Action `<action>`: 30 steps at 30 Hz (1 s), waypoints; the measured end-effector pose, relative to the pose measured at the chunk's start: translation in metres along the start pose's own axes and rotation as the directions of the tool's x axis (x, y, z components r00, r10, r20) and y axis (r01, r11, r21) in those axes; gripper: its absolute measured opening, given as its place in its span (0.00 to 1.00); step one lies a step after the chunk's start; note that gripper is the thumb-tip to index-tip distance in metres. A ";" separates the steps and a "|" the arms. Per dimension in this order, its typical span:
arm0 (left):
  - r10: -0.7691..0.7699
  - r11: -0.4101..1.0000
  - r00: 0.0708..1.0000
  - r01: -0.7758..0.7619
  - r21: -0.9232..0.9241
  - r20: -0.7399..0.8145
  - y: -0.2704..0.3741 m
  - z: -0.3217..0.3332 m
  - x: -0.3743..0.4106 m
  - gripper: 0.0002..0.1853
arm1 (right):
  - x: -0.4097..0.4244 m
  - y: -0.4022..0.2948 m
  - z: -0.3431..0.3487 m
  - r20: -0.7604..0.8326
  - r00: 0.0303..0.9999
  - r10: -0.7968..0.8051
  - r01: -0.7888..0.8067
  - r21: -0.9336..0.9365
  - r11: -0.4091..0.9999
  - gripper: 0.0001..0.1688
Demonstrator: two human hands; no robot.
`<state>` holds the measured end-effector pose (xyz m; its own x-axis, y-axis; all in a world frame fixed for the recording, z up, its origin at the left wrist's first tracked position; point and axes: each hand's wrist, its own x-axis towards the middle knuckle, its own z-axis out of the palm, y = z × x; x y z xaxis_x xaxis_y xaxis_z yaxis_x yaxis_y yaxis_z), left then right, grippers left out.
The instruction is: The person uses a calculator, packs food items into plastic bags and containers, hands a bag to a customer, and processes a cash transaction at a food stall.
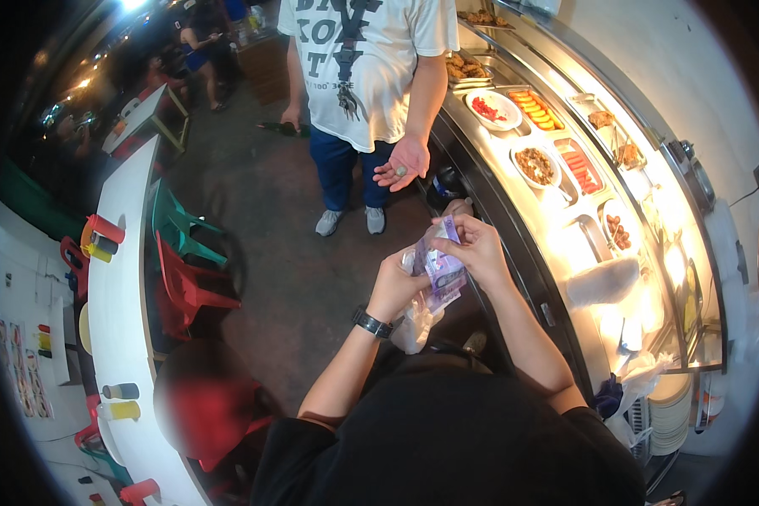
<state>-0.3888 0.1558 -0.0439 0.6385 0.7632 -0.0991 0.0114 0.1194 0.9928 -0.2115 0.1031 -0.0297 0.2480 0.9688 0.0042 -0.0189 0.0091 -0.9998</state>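
Note:
Several purple banknotes [444,265] are fanned out between my two hands, in front of my body. My left hand [392,288], with a black watch on its wrist, grips their lower left side. Fingers and thumb of my right hand [481,250] pinch the upper right edge. Under the notes hangs a pale, thin plastic bag [416,327]; whether my left hand also holds it I cannot tell. Facing me stands a person in a printed white T-shirt [367,76]. That person's open palm [411,158] is held out, with a coin [401,171] on it.
Along the right runs a lit steel food counter [553,215] with trays and bowls of cooked food. Stacked plates [669,411] stand at its near end. At left is a long white table [123,253] with sauce bottles [106,229], beside red [186,284] and green [177,221] plastic chairs.

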 end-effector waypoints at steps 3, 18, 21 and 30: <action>0.171 0.980 0.982 -0.162 0.112 -0.077 -0.010 -0.004 0.009 0.12 | 0.014 0.026 0.007 -0.173 0.972 -0.158 0.145 -0.087 0.986 0.14; -0.188 0.927 0.927 0.059 -0.370 -0.323 -0.024 -0.061 -0.038 0.22 | 0.236 0.047 -0.001 0.190 0.914 -0.358 0.290 -0.924 0.250 0.41; -0.185 0.906 0.913 0.016 -0.423 -0.363 -0.029 -0.068 -0.044 0.23 | 0.257 0.069 -0.003 0.232 0.911 -0.342 0.319 -0.921 0.224 0.39; -0.141 0.906 0.920 -0.029 -0.422 -0.367 -0.008 -0.075 -0.031 0.23 | 0.238 0.060 0.009 0.128 0.987 -0.100 0.159 -0.638 0.754 0.17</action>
<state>-0.4664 0.1785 -0.0540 0.3033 0.9179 -0.2560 -0.3329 0.3538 0.8741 -0.1627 0.3365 -0.0885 0.1225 0.9867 0.1068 0.6428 0.0031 -0.7660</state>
